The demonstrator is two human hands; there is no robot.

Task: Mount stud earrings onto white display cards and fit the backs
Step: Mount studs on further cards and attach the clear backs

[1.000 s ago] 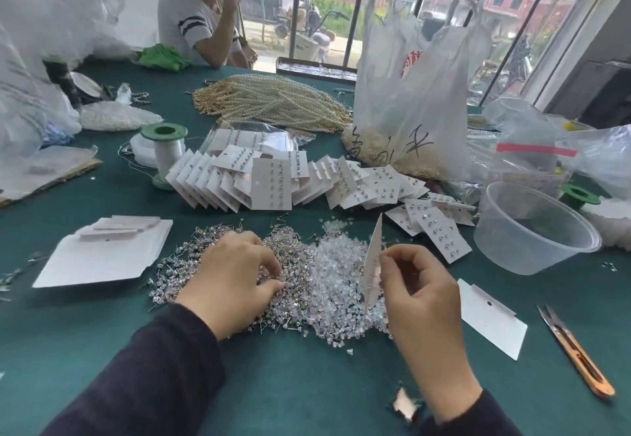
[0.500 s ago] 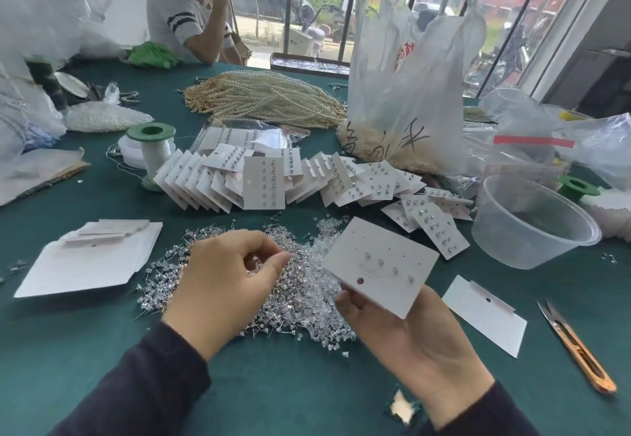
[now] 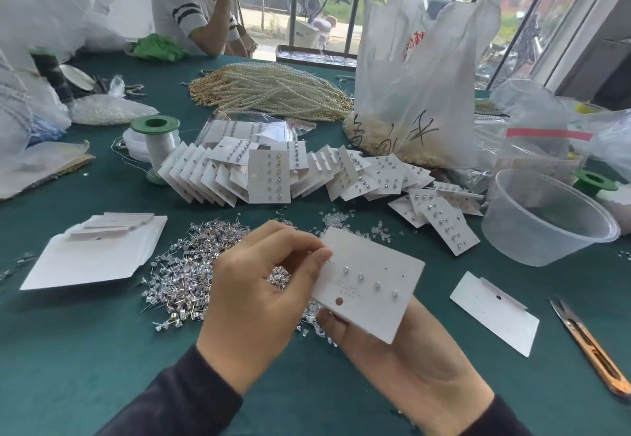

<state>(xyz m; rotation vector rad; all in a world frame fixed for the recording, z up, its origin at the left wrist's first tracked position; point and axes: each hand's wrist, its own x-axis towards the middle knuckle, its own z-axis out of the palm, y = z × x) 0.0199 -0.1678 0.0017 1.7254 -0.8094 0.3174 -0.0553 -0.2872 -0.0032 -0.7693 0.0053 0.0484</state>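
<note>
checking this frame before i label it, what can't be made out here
Head view, the only one:
- Back of the white display card in the right hand: faces away, so fitted backs are hidden.
- Thin stud pinched by the left hand: fingers cover it.
- Printed text on the card: too small.
- Orange-handled thread snips: cut off by right edge.

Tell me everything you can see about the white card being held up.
The white card is a thin, stiff-looking rectangle with rounded corners, held tilted and face up above the table. Four small studs sit in a diagonal row, beside faint print, empty pinholes and one round hanging hole. The right hand supports it from beneath; the left hand pinches its left edge.
</note>
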